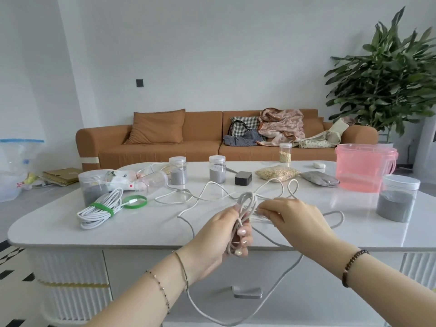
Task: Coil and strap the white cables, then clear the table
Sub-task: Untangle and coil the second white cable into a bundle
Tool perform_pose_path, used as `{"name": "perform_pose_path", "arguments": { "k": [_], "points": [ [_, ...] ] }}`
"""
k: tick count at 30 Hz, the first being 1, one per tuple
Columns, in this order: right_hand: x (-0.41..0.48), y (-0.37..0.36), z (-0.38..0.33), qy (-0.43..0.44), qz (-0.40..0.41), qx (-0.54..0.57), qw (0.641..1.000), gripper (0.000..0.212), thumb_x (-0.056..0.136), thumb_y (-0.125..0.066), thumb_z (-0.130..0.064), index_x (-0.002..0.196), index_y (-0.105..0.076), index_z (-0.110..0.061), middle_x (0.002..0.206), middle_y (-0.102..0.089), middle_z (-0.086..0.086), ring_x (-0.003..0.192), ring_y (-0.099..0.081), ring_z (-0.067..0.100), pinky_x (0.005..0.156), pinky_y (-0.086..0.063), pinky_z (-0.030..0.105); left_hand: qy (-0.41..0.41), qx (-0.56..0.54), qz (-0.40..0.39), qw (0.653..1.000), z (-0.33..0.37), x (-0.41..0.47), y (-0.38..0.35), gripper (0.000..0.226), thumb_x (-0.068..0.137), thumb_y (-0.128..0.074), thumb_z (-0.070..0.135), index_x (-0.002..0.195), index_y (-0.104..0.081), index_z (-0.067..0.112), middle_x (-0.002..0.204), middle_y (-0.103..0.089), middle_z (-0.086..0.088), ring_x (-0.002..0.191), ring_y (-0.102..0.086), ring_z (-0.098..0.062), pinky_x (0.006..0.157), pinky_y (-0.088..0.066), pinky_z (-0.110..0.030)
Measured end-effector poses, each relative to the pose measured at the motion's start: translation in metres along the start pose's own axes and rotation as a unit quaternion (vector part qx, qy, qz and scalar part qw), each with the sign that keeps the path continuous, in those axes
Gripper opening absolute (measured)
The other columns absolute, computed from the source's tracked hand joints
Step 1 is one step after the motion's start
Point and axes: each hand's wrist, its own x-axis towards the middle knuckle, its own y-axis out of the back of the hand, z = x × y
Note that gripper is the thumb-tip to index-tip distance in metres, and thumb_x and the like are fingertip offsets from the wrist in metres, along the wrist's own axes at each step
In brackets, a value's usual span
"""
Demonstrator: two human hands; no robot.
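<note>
My left hand (224,234) grips the half-wound loops of the thin white cable (250,200). My right hand (295,220) pinches the next strand just beside it. Slack lies crossed on the glossy white counter (146,234) beyond both hands (one run hangs below them). Risk: a fast pull may knot the crossings.
</note>
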Motion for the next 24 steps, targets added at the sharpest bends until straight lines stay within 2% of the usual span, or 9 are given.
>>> {"name": "perform_pose_path", "arguments": {
  "k": [3, 6, 8, 11, 15, 20, 24],
  "points": [
    [0.001, -0.002, -0.001, -0.006, 0.039, -0.013, 0.999, 0.029, 0.102, -0.037, -0.051, 0.098, -0.06, -0.033, 0.091, -0.064, -0.013, 0.083, -0.058, 0.014, 0.065, -0.045, 0.032, -0.04, 0.042, 0.051, 0.997, 0.0, 0.005, 0.006, 0.028, 0.11, -0.028, 0.033, 0.096, -0.043, 0.013, 0.059, -0.039, 0.004, 0.051, -0.04, -0.012, 0.051, -0.025, -0.024],
    [0.005, 0.001, -0.002, -0.051, 0.069, 0.024, 0.996, 0.028, 0.102, -0.042, -0.048, 0.085, -0.056, -0.029, 0.075, -0.057, -0.015, 0.073, -0.054, 0.015, 0.059, -0.039, 0.03, -0.058, 0.186, 0.072, 0.978, -0.009, 0.008, 0.011, 0.034, 0.109, -0.029, 0.036, 0.102, -0.049, 0.008, 0.059, -0.041, 0.008, 0.054, -0.041, -0.011, 0.05, -0.029, -0.021],
    [0.006, 0.003, -0.001, -0.068, 0.088, 0.04, 0.993, 0.028, 0.101, -0.044, -0.046, 0.083, -0.056, -0.028, 0.071, -0.056, -0.014, 0.071, -0.055, 0.018, 0.056, -0.036, 0.03, -0.053, 0.219, 0.077, 0.971, -0.017, 0.011, 0.011, 0.04, 0.108, -0.03, 0.035, 0.106, -0.049, 0.0, 0.057, -0.041, 0.01, 0.054, -0.041, -0.011, 0.048, -0.03, -0.019],
    [0.004, 0.002, -0.003, -0.073, 0.085, 0.049, 0.993, 0.027, 0.101, -0.044, -0.045, 0.084, -0.056, -0.028, 0.07, -0.056, -0.014, 0.071, -0.055, 0.019, 0.058, -0.039, 0.031, -0.04, 0.188, 0.092, 0.977, -0.021, 0.015, 0.01, 0.045, 0.108, -0.031, 0.037, 0.116, -0.053, -0.003, 0.055, -0.041, 0.011, 0.052, -0.043, -0.008, 0.048, -0.031, -0.02],
    [-0.002, -0.006, -0.008, -0.061, 0.051, 0.044, 0.996, 0.023, 0.103, -0.04, -0.039, 0.093, -0.057, -0.027, 0.088, -0.063, -0.01, 0.079, -0.056, 0.019, 0.069, -0.048, 0.034, -0.032, 0.11, 0.099, 0.988, -0.023, 0.017, 0.009, 0.038, 0.108, -0.035, 0.033, 0.113, -0.059, 0.005, 0.059, -0.042, 0.008, 0.056, -0.043, -0.01, 0.051, -0.031, -0.023],
    [-0.01, -0.018, -0.02, -0.019, 0.025, 0.047, 0.998, 0.022, 0.103, -0.039, -0.032, 0.096, -0.058, -0.025, 0.093, -0.067, -0.006, 0.085, -0.061, 0.023, 0.069, -0.049, 0.035, -0.047, 0.125, 0.129, 0.983, -0.031, 0.014, 0.005, 0.033, 0.106, -0.043, 0.035, 0.11, -0.06, 0.007, 0.082, -0.053, -0.002, 0.071, -0.049, -0.015, 0.056, -0.04, -0.025],
    [-0.013, -0.022, -0.025, 0.01, 0.001, 0.084, 0.996, 0.02, 0.1, -0.041, -0.026, 0.097, -0.06, -0.024, 0.091, -0.066, -0.005, 0.084, -0.061, 0.025, 0.073, -0.05, 0.04, -0.052, 0.101, 0.151, 0.982, -0.031, 0.013, 0.003, 0.035, 0.103, -0.047, 0.04, 0.108, -0.056, 0.007, 0.079, -0.052, -0.007, 0.065, -0.045, -0.015, 0.058, -0.041, -0.026]
  ]
}}
